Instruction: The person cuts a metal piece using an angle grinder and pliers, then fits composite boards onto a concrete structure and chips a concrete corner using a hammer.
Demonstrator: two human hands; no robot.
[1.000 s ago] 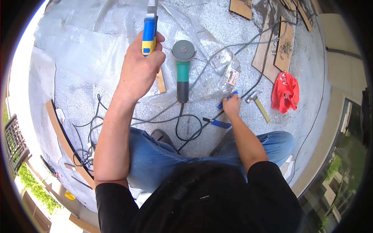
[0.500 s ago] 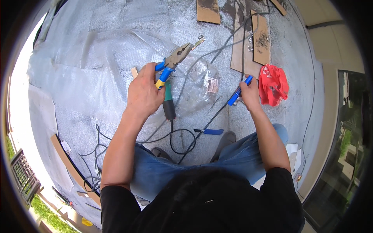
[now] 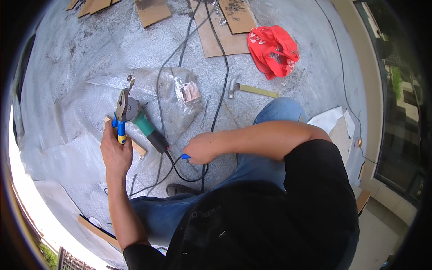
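Right hand (image 3: 201,148) has just swung across from the right of the frame to the middle, and I read it as curled closed: a blue-ended tool (image 3: 186,156) pokes out, the rest hidden, so I cannot tell its kind from my feed. Left hand (image 3: 117,153), left of centre, is wrapped round the blue-and-yellow pliers (image 3: 121,108), which point up the frame with a small metal piece (image 3: 131,82) at their tip. Both hands are closer together than a moment ago, the view having turned too; I judge that neither is free to take up anything else. Beyond the pliers and partly covered by them, the green grinder (image 3: 144,126) lies on the clear plastic sheet (image 3: 81,121), near a black cable (image 3: 174,167). A wooden strip (image 3: 137,146) lies just beside the left hand. Farther out I see the hammer (image 3: 256,90), no longer covered, then the red bag (image 3: 265,45) above it and brown boards (image 3: 153,11) along the top edge.
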